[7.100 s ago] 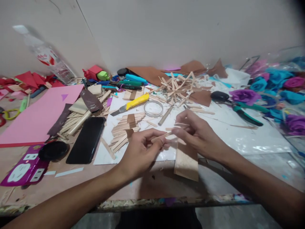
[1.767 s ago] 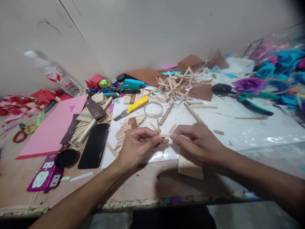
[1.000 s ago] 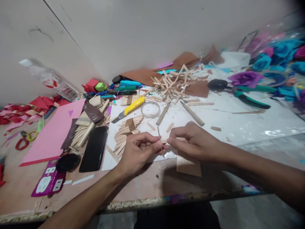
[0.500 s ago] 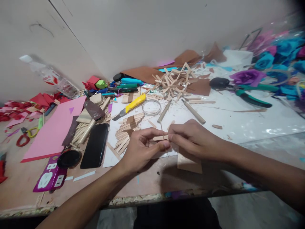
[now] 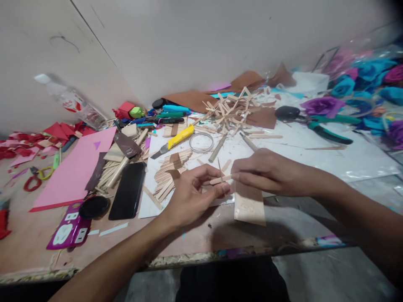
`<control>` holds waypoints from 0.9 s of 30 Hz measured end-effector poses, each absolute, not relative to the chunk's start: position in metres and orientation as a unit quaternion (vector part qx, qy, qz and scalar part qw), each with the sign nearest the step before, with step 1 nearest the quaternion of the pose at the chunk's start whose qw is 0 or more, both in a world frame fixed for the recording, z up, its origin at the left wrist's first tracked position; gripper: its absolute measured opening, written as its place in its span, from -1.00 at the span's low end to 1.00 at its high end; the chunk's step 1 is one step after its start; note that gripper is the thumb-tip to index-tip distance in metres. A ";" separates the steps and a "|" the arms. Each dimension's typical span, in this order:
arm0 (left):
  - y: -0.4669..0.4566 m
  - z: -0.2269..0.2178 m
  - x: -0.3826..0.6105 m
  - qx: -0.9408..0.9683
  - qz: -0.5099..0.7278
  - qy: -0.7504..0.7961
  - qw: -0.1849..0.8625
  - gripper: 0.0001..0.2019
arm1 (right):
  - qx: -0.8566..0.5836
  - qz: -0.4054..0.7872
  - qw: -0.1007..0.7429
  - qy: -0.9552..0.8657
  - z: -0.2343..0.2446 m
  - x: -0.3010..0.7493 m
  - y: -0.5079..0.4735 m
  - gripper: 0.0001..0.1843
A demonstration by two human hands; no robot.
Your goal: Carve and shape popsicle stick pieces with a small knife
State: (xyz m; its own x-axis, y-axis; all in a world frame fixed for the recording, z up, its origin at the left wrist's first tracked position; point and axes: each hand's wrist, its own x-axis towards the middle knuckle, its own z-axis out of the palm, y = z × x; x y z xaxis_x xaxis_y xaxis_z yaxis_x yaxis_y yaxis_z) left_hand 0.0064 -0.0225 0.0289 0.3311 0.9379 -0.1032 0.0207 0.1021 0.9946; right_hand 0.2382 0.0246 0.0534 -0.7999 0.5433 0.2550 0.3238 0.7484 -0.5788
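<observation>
My left hand [image 5: 195, 193] holds one end of a short popsicle stick [image 5: 217, 180] between thumb and fingers. A thin sliver of wood [image 5: 219, 164] stands up across the stick at my left fingertips. From the other side, my right hand [image 5: 267, 173] pinches the stick's right end, fingers closed. Under the right hand lies a flat wooden board [image 5: 249, 207], partly in shadow. Left of my hands, a row of popsicle sticks [image 5: 168, 174] rests on white paper [image 5: 145, 205]. Behind it are a yellow utility knife [image 5: 178, 140] and a roll of clear tape [image 5: 201, 143].
A tangled pile of sticks [image 5: 231, 110] stands at the back, near green-handled pliers [image 5: 330, 131]. On the left are a black phone [image 5: 127, 191], pink paper [image 5: 74, 167], red-and-yellow scissors [image 5: 34, 179] and a plastic bottle [image 5: 72, 102]. The table's rough front edge [image 5: 176, 261] runs below.
My right hand has drawn rightward and slightly up, leaving more of the popsicle stick and the board uncovered. The stick now tilts up to the right. The view has shifted slightly.
</observation>
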 end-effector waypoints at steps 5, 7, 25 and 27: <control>-0.011 0.031 -0.011 0.551 0.445 0.437 0.554 -0.76 | -0.301 0.227 0.295 -0.878 0.061 0.270 0.034 -0.61; -0.005 0.030 -0.022 0.526 0.466 0.443 0.557 -0.77 | -0.353 0.244 0.360 -0.828 0.059 0.283 0.040 -0.60; -0.008 0.018 -0.018 0.505 0.450 0.435 0.595 -0.67 | -0.432 0.195 0.312 -0.823 0.038 0.270 0.052 -0.60; -0.007 0.018 -0.019 0.516 0.449 0.431 0.589 -0.67 | -0.431 0.193 0.313 -0.824 0.037 0.271 0.053 -0.61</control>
State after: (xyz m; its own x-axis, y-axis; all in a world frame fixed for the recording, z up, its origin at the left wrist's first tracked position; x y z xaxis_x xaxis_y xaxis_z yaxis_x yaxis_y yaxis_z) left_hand -0.0189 -0.0070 0.0178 0.2262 0.9731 -0.0444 -0.0847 0.0651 0.9943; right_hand 0.2706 0.0530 0.0365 -0.4315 0.8315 0.3500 0.5898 0.5536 -0.5879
